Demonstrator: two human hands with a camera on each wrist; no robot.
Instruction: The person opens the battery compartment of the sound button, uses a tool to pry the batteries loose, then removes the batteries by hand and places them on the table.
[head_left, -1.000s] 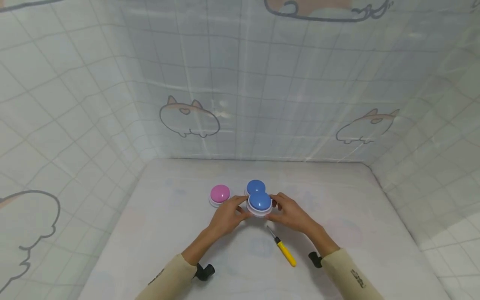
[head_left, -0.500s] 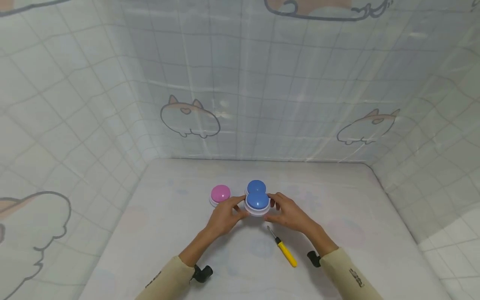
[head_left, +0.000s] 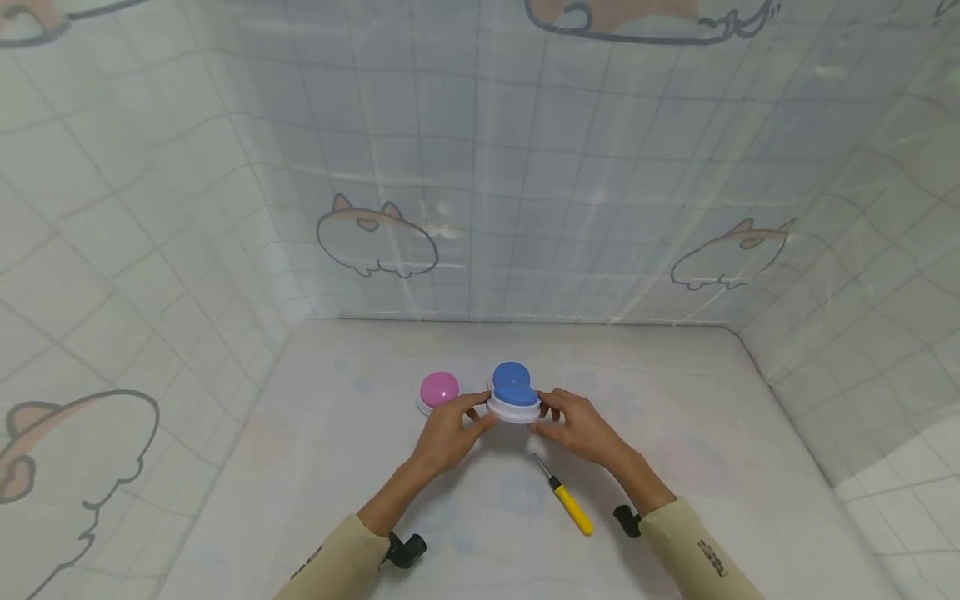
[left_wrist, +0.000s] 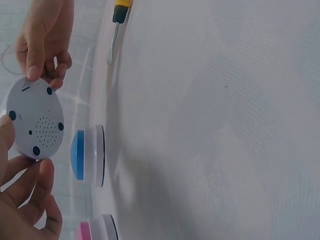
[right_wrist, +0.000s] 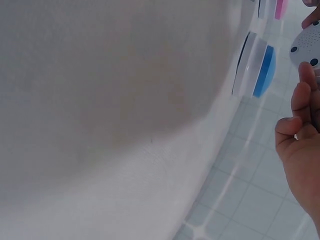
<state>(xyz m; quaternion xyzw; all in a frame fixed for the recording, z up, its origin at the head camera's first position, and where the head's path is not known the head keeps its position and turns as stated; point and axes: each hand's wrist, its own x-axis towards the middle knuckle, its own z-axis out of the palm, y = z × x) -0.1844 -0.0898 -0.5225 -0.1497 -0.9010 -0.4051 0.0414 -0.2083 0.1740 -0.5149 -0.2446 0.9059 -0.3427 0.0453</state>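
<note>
Between both hands, a round push button (head_left: pixel 514 402) with a blue dome and white base is held up off the table. My left hand (head_left: pixel 447 435) grips its left rim, and my right hand (head_left: pixel 582 428) pinches its right rim. In the left wrist view the underside of the held button (left_wrist: pixel 39 119) shows a speaker grille, dark round spots and a small slot. Behind it a second blue button (head_left: pixel 512 373) stands on the table, partly covered in the head view. A pink button (head_left: pixel 439 389) stands to the left, close to my left hand.
A screwdriver (head_left: pixel 570 506) with a yellow handle lies on the white table (head_left: pixel 337 500), in front of the right hand, tip pointing away. Tiled-pattern sheeting with cartoon animals (head_left: pixel 378 237) rises at the back and both sides.
The held button has shifted slightly left and now tilts back, so its dome looks flatter and more of the white base shows. Both hands keep their hold on it.
</note>
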